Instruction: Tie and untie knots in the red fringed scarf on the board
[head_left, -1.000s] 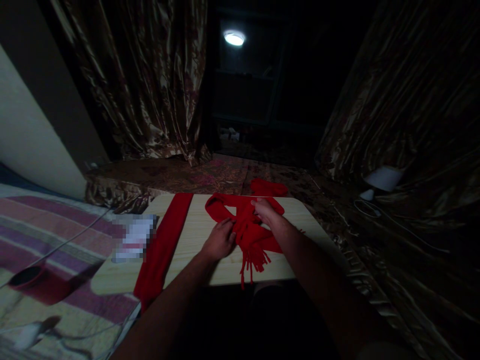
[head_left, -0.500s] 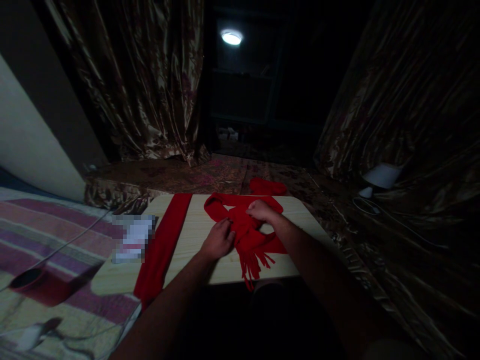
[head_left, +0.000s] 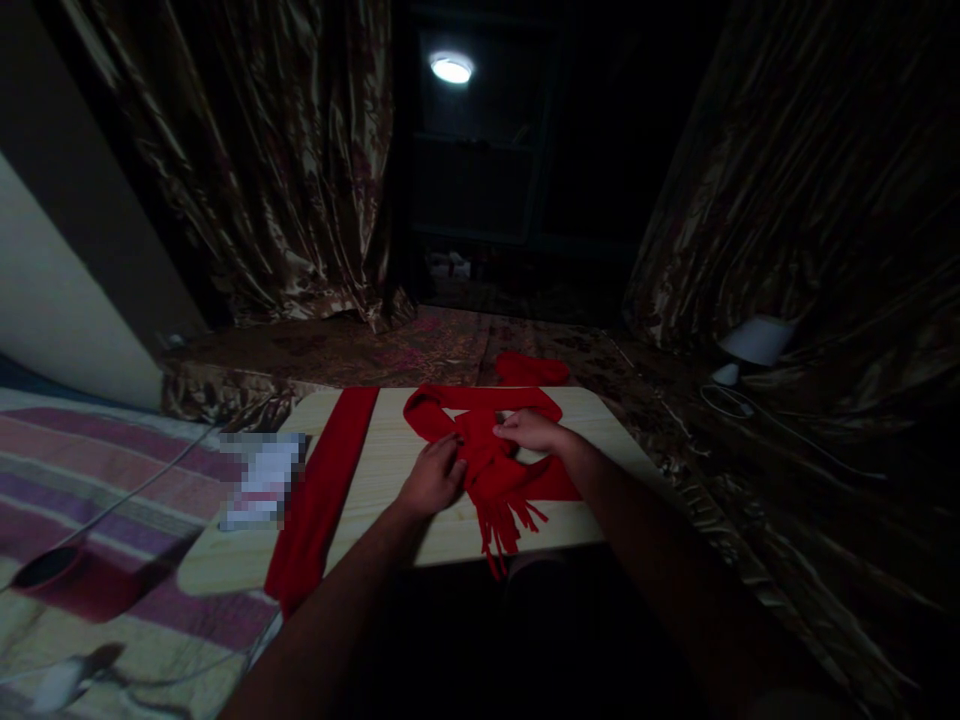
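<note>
Dim room; patterned curtains [head_left: 322, 170] hang on both sides of a dark window. Striped bedspread [head_left: 90, 490] lies past the left edge of a pale wooden table [head_left: 375, 450]. On the table, right of centre, is a fringed red scarf [head_left: 491, 480], looped and crossed over itself: one loop runs along the far edge, a band extends toward the right edge, and the tail's fringe overhangs the near edge. A long red strip of cloth [head_left: 330, 485] crosses the left part of the tabletop from far edge to near edge, dropping over the latter. Off the table: red pot [head_left: 82, 585] on the bedspread; red cloth bundle [head_left: 532, 368] just beyond the far edge; white lamp [head_left: 757, 340] well out from the far right corner. Key relation: the crossed part lies between the hands, its long axis running roughly far edge to near edge. Left hand [head_left: 436, 475] touches its left side, fingers bent; cannot tell whether they grip or only press. Right hand [head_left: 531, 430] meets its right side slightly nearer the far edge, thumb and forefinger pinched on the fabric. Neither hand is nearer; both are in contact. Right forearm covers the end of the band; left forearm hides the strip's lower end. Layering at the crossing is hard to read. Box-like item [head_left: 266, 480] near the left edge is pixelated.
</note>
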